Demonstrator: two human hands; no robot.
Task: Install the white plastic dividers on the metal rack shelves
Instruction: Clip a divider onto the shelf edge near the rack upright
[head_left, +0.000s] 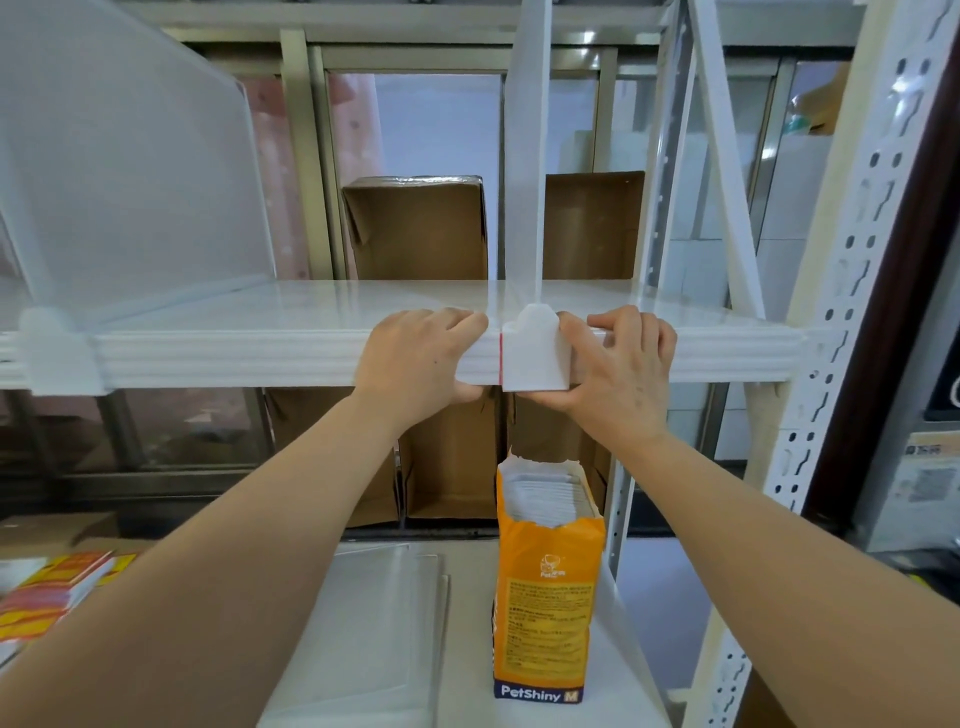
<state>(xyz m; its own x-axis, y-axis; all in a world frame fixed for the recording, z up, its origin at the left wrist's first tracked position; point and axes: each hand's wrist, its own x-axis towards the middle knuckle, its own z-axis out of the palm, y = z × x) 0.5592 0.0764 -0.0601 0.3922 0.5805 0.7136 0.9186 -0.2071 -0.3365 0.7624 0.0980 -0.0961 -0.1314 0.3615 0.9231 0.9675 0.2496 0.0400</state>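
Seating a divider on the upper shelf is the step I log here. The divider clip (535, 356) is hooked over the shelf edge (260, 358), right of centre. Its translucent divider panel (530, 156) stands upright and runs back across the shelf.

- Left grip (421, 358): curled round the shelf edge, fingers on top and thumb below, just beside the clip's left side, where a thin red line (502, 364) shows.
- Right grip (618, 358): pinching the clip from the right, fingers over the top, thumb under its base.
- An installed divider (130, 182) stands far left on the same shelf.

Judgement: the clip looks nearly home. The next move calls for a firm push until it sits flush, then a check that the panel is square. After that I would let go and fetch another from the flat clear panels (384, 597) on the lower shelf, which I take for spares.

Legible text: the orange bag (545, 587) reads "PetShiny M", and its finer print is too small to read. The writing on the red-and-yellow packs (52, 587) at lower left is unreadable.
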